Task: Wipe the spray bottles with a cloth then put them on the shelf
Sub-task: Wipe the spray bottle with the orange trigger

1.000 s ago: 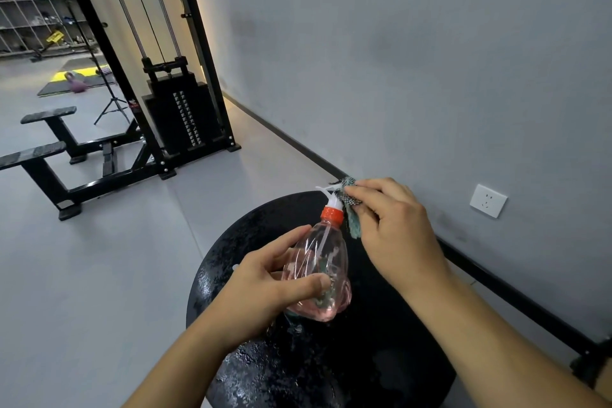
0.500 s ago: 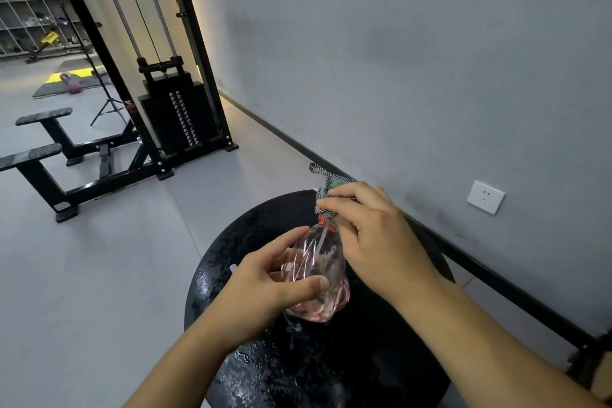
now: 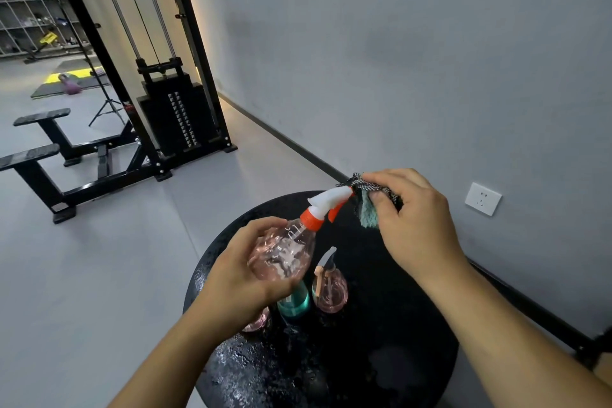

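The left hand [image 3: 245,272] is gripping the clear pink plastic spray bottle [image 3: 284,250], tilted above the round black table [image 3: 414,325]. The right hand [image 3: 414,225] is pinching a teal-and-checked cloth [image 3: 369,205] against its white nozzle [image 3: 329,200]; steadying the body should be helping the wipe.

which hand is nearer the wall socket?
Right. The right hand, gripping the cloth, is just left of the wall socket; the left hand holds the pink bottle, farther left.

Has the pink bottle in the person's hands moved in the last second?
Yes. The pink bottle has tipped, its nozzle now pointing toward the wall socket, and it has been lifted, uncovering other bottles on the black table.
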### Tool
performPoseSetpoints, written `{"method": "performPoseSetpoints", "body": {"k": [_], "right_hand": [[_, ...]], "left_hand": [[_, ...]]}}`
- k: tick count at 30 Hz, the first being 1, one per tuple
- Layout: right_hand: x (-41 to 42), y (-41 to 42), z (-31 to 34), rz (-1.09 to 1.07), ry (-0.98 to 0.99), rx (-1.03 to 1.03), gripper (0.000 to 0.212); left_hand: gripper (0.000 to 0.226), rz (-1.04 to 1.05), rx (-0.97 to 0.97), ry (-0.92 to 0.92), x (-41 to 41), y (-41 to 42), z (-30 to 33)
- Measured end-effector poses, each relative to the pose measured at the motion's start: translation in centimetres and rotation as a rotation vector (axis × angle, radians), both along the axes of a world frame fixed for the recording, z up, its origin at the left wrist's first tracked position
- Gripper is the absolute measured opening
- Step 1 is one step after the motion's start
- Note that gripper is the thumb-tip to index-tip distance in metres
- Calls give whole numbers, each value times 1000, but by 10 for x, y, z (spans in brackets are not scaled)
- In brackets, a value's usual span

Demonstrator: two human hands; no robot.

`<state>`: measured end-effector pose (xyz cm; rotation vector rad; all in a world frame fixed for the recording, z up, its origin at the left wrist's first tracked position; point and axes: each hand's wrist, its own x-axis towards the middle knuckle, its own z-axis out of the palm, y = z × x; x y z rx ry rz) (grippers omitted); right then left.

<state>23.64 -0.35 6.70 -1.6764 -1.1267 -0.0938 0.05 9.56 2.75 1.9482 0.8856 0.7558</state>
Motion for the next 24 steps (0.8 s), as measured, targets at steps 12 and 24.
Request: {"method": "performPoseSetpoints", "body": {"k": [12,24], "right_hand": [[-24,-5,7,268,-135,-134,31],[-24,-3,4,248,-60,-156,29]], "left_hand": [[89,8,208,75,-2,0,2],[85,-1,257,76,-5,4,3]]}}
